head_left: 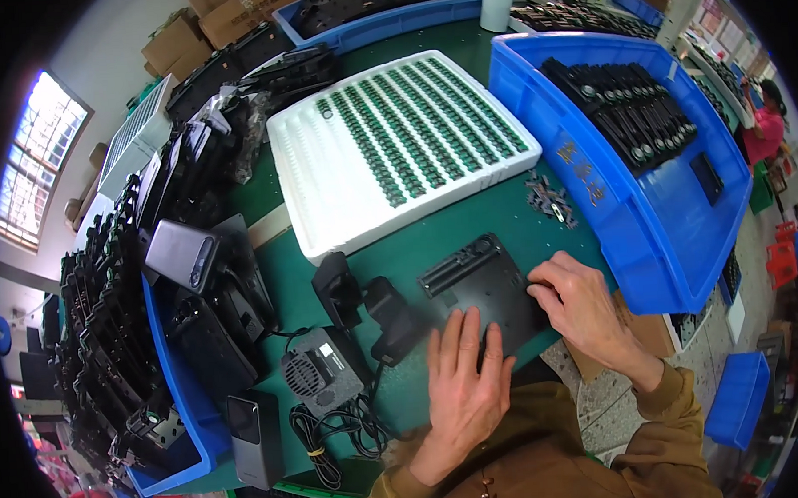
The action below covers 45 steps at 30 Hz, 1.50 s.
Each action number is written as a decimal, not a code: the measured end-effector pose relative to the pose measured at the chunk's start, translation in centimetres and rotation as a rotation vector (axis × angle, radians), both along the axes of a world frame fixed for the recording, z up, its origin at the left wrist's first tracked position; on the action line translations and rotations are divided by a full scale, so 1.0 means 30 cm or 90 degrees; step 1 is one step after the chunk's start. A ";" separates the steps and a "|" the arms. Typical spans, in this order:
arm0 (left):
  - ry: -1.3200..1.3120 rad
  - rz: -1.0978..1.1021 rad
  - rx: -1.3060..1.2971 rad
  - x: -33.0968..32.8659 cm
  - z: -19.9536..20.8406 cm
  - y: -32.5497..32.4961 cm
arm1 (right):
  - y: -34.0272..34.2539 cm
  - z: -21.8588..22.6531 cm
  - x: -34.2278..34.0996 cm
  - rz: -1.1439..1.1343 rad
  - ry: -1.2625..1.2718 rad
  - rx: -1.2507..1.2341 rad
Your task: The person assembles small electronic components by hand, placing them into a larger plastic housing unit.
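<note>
A flat black plastic housing with a long raised section at its far end lies on the green table in front of me. My left hand rests on its near left part, fingers stretched out and flat. At the right edge of the housing is my right hand, its thumb and fingers curled together; whatever is between the fingertips is hidden. Two black moulded stands are to the left of the housing. Beyond it, a small heap of metal-looking parts sits on the table.
A white foam tray holds rows of green circuit boards. On the right stands a blue bin with black units. A grey box with a round grille, coiled black cable and grey power bank lie left. Black housings crowd the far left.
</note>
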<state>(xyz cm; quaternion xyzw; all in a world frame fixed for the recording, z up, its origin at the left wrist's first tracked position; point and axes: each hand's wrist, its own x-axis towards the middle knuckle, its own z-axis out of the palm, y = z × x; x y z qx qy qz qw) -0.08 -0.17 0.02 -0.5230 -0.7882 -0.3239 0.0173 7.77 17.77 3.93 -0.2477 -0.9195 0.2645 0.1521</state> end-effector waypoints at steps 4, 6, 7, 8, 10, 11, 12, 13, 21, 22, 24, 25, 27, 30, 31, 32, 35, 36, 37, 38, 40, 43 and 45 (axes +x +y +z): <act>-0.006 0.003 -0.017 -0.002 0.005 -0.001 | 0.014 0.079 -0.096 0.036 0.006 0.068; -0.013 0.011 -0.009 -0.004 0.004 -0.004 | 0.022 0.130 -0.191 0.063 0.085 0.028; -0.022 0.008 -0.004 -0.004 0.002 -0.002 | 0.032 0.153 -0.250 0.072 0.088 0.031; -0.020 0.012 -0.008 -0.006 -0.002 -0.006 | 0.035 0.170 -0.319 0.091 0.164 0.028; -0.031 0.009 -0.006 -0.006 -0.006 -0.009 | 0.049 0.205 -0.466 0.120 0.251 0.023; -0.038 0.009 -0.001 -0.008 -0.010 -0.012 | 0.059 0.220 -0.553 0.134 0.262 0.022; -0.046 0.007 0.004 -0.004 -0.008 -0.009 | 0.088 0.220 -0.639 0.150 0.255 0.036; -0.046 0.013 0.003 -0.004 -0.013 -0.011 | 0.114 0.192 -0.744 0.172 0.250 0.043; 0.001 0.019 0.008 -0.015 -0.014 -0.003 | 0.243 -0.018 -1.234 0.100 0.133 0.193; -0.003 0.014 0.001 -0.017 -0.010 -0.005 | 0.246 -0.024 -1.255 0.089 0.094 0.223; 0.008 0.012 -0.018 -0.019 -0.003 -0.010 | 0.243 -0.037 -1.269 0.093 0.091 0.295; 0.005 0.014 -0.019 -0.022 0.000 -0.009 | 0.243 -0.042 -1.279 0.096 0.088 0.294; 0.032 0.015 -0.035 -0.026 -0.001 -0.014 | 0.250 -0.049 -1.298 0.114 0.071 0.337; 0.034 0.015 -0.031 -0.023 0.001 -0.012 | 0.304 -0.012 -1.301 0.167 0.017 0.229; 0.034 0.012 -0.030 -0.022 0.005 -0.013 | 0.324 -0.005 -1.304 0.165 0.016 0.229; 0.028 0.011 -0.029 -0.021 0.006 -0.012 | 0.344 -0.005 -1.309 0.186 0.028 0.180; 0.012 0.011 -0.018 -0.015 0.010 -0.010 | 0.376 0.003 -1.295 0.215 0.097 0.086; 0.001 0.014 -0.009 -0.013 0.010 -0.009 | 0.377 0.016 -1.273 0.203 0.114 -0.031; 0.001 0.008 -0.009 -0.017 0.008 -0.006 | 0.378 0.030 -1.250 0.187 0.130 -0.146; 0.016 0.003 -0.005 -0.018 0.001 0.000 | 0.398 0.033 -1.221 0.183 0.148 -0.140; -0.007 0.001 0.014 -0.015 -0.025 -0.002 | 0.339 0.065 -1.154 0.189 0.199 -0.217; -0.036 0.006 0.019 -0.009 -0.002 0.000 | 0.239 0.173 -0.982 0.184 0.265 -0.298; -0.030 0.001 0.013 -0.007 -0.001 0.004 | 0.191 0.233 -0.827 0.208 0.286 -0.315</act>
